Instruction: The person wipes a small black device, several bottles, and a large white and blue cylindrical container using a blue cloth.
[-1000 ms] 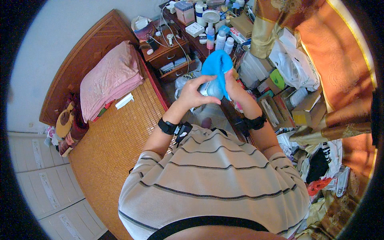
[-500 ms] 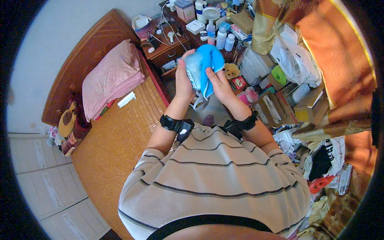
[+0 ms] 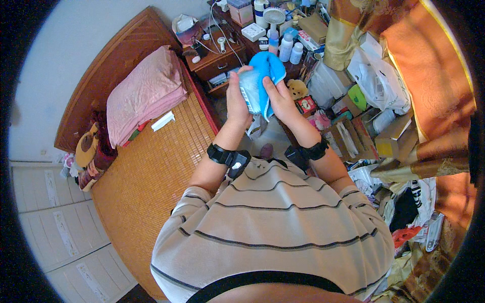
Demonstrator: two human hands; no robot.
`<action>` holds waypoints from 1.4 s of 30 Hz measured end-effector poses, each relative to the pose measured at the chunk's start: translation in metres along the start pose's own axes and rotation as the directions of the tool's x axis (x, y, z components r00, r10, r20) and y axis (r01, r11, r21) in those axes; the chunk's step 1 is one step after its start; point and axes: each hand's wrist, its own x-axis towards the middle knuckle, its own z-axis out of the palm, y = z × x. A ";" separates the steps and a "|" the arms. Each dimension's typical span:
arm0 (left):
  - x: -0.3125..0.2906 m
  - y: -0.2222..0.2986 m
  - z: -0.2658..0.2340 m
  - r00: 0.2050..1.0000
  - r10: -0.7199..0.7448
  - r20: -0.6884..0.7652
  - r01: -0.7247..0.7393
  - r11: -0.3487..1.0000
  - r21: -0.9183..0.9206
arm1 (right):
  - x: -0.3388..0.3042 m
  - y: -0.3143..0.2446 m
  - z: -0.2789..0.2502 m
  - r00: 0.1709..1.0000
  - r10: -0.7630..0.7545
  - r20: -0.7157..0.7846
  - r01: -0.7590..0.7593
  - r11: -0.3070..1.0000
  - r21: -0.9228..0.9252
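Both hands hold one object between them, in front of my chest. A bright blue folded cloth [image 3: 268, 64] with a pale edge wraps over its top and right. On the left side, a pale, shiny, see-through-looking packet [image 3: 250, 87] with a light printed strip shows; what it is exactly I cannot make out. My left hand [image 3: 238, 100] curves around the packet's left side, with fingertips at its top. My right hand [image 3: 281, 102] pinches the blue cloth from the right, thumb on the near face and the other fingers behind. Black straps circle both wrists.
A bed with a woven mat [image 3: 151, 192] lies left, with a pink folded cover [image 3: 146, 96] near the headboard. Ahead, a wooden nightstand [image 3: 220, 63] carries cables and small items. White bottles [image 3: 286, 48] stand behind my hands. Boxes, a teddy bear [image 3: 297, 89] and bags [image 3: 379, 83] crowd the right.
The whole view has shifted slightly, with the room appearing a little to the right. My hands keep their hold on the bundle; the blue cloth is tilted slightly differently.
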 end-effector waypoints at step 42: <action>0.015 0.013 0.016 0.991 -0.096 0.092 0.087 0.991 0.103 | -0.001 -0.031 -0.004 0.993 0.070 0.095 -0.078 0.993 0.091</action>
